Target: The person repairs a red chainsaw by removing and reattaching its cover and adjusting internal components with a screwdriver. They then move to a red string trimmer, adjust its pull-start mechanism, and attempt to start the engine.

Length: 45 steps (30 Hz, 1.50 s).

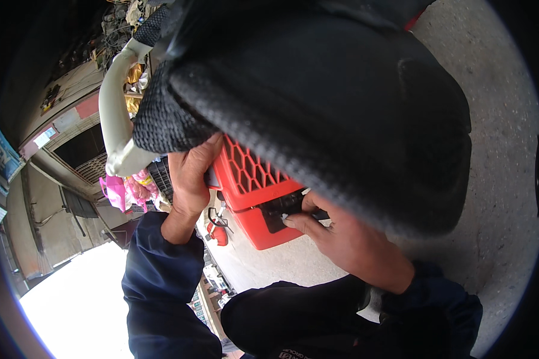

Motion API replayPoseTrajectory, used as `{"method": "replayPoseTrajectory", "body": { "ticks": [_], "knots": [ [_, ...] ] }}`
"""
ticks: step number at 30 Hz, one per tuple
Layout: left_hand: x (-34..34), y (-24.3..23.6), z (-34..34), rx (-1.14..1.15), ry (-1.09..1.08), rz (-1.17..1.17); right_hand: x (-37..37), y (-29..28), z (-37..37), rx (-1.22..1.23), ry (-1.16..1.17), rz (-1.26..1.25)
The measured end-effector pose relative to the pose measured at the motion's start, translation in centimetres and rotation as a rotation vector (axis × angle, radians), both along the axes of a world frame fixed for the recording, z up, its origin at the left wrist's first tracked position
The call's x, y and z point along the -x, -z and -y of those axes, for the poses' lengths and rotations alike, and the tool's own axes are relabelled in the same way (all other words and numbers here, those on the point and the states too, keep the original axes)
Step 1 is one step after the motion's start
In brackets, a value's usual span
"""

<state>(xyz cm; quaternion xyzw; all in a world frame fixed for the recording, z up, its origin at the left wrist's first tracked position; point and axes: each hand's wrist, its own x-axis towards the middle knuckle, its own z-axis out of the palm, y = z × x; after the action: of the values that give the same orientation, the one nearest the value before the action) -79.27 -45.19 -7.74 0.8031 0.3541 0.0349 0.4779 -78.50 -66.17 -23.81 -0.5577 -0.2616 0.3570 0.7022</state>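
A red plastic panel (263,234) with a honeycomb grille shows beneath a black, textured vehicle seat (341,107). My left hand (190,176) grips the panel's left edge; its thumb points up toward the seat and its other fingers are mostly hidden. At the panel's lower right is a dark recess with a black fitting (275,209). There my right hand (350,242) is closed, thumb and fingers pinching at the fitting. What sits between those fingertips is too small and covered to name. The seat hides the panel's upper right part.
A thick pale grab rail (111,102) curves out at the seat's left. Beyond it hangs a pink bag (118,192) beside a black basket (161,178). A red object (219,235) stands on the concrete ground behind the panel. Building fronts line the left.
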Motion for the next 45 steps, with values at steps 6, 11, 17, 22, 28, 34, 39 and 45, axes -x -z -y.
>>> {"method": "replayPoseTrajectory", "body": {
  "ticks": [6, 11, 17, 22, 28, 34, 39, 45],
  "knots": [
    [-0.2, 0.1, -1.2, -0.168, 0.179, -0.071, 0.5, -0.4, -1.4, 0.021, 0.128, 0.002],
    [0.6, 0.0, -2.4, -0.416, 0.263, -0.181, -0.3, -0.5, -0.9, 0.078, 0.164, 0.162],
    [-0.6, 0.4, -0.1, -0.199, 0.173, -0.047, -0.3, -2.0, -0.2, 0.122, 0.171, 0.127],
    [-1.1, 0.2, 1.1, -0.305, 0.195, -0.057, 0.4, -1.6, -0.2, 0.146, 0.210, 0.204],
    [-1.0, 0.1, 0.7, -0.257, 0.230, -0.029, 0.5, -0.9, -0.1, 0.048, 0.251, 0.199],
    [-0.9, -0.1, 0.5, -0.288, 0.255, -0.042, -0.4, 0.0, 0.2, -0.040, 0.105, 0.132],
    [-0.9, 0.1, 0.3, -0.236, 0.225, -0.032, 0.0, -0.3, 0.1, 0.034, 0.153, 0.142],
    [-1.0, 0.3, 0.2, -0.270, 0.228, -0.031, -0.2, -0.7, 0.0, 0.048, 0.148, 0.111]
  ]
}}
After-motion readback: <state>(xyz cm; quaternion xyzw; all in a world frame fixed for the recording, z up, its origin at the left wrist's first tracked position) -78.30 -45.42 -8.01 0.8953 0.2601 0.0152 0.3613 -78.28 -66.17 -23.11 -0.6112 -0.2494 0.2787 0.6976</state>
